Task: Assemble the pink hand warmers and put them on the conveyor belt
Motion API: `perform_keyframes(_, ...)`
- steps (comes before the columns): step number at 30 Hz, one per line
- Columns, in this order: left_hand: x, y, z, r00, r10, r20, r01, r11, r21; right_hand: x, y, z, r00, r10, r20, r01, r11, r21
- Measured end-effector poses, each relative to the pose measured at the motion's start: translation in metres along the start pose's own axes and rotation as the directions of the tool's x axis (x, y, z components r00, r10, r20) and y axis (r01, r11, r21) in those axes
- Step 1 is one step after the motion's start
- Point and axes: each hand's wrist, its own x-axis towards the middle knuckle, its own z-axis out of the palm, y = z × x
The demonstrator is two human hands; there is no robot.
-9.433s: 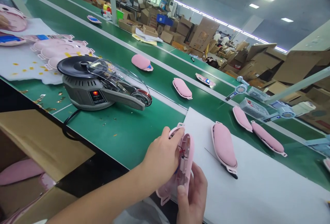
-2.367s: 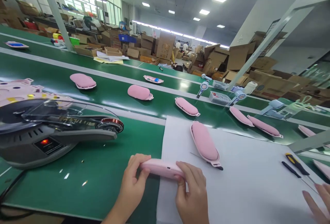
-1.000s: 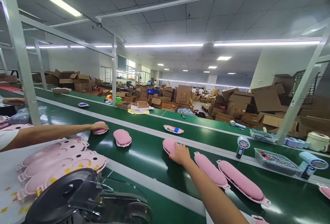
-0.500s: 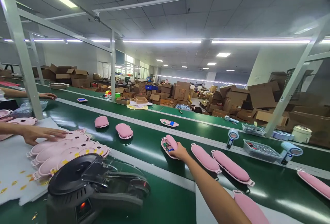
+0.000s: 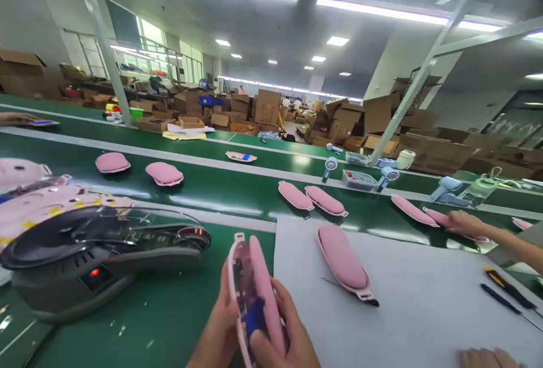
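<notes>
Both my hands hold one pink oval device [image 5: 257,289] on edge at the bottom middle, just left of the white sheet [image 5: 407,306]. The device is in two halves, slightly apart, with a blue part showing between them. My left hand [image 5: 218,328] grips its left side. My right hand [image 5: 284,331] wraps the right side, thumb across the front. Another pink device [image 5: 343,260] lies on the white sheet to the right.
A grey tape dispenser [image 5: 97,255] stands at the left. Several pink devices [image 5: 297,195] lie on the green conveyor [image 5: 212,187]. Another person's hand [image 5: 466,224] reaches onto the belt at right; another hand [image 5: 487,358] rests bottom right. Screwdrivers [image 5: 507,294] lie on the sheet.
My right hand has brought a pink device from the far belt back to the near edge. My left hand has come into view and joined it. The view has dropped from the ceiling to the bench.
</notes>
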Motion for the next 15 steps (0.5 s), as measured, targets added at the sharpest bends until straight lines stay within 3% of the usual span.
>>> perform_keyframes(2,-0.007,0.001,0.006,0.997,-0.068,0.032,0.071,0.993,-0.093,-0.018,0.002,-0.016,0.998,0.056,-0.031,-0.056,0.998,0.006)
perform_keyframes(4,-0.012,0.003,0.008,0.989,-0.137,0.059,0.144,0.980,-0.135,-0.026,0.008,-0.035,0.994,0.077,-0.081,-0.087,0.988,-0.130)
perform_keyframes(7,-0.018,0.002,0.004,0.935,-0.344,0.079,0.353,0.910,-0.216,-0.030,0.021,-0.060,0.972,-0.096,-0.214,-0.016,0.883,-0.469)
perform_keyframes(10,-0.019,-0.001,-0.001,0.878,-0.471,0.082,0.474,0.836,-0.277,-0.034,0.027,-0.071,0.904,-0.314,-0.289,0.015,0.699,-0.715)
perform_keyframes(12,-0.020,-0.002,-0.001,0.874,-0.479,0.078,0.479,0.827,-0.292,-0.035,0.022,-0.073,0.906,-0.369,-0.206,0.082,0.632,-0.771)
perform_keyframes(15,-0.020,-0.002,0.002,0.867,-0.488,0.097,0.492,0.811,-0.315,-0.030,0.008,-0.076,0.931,-0.355,0.082,0.310,0.652,-0.692)
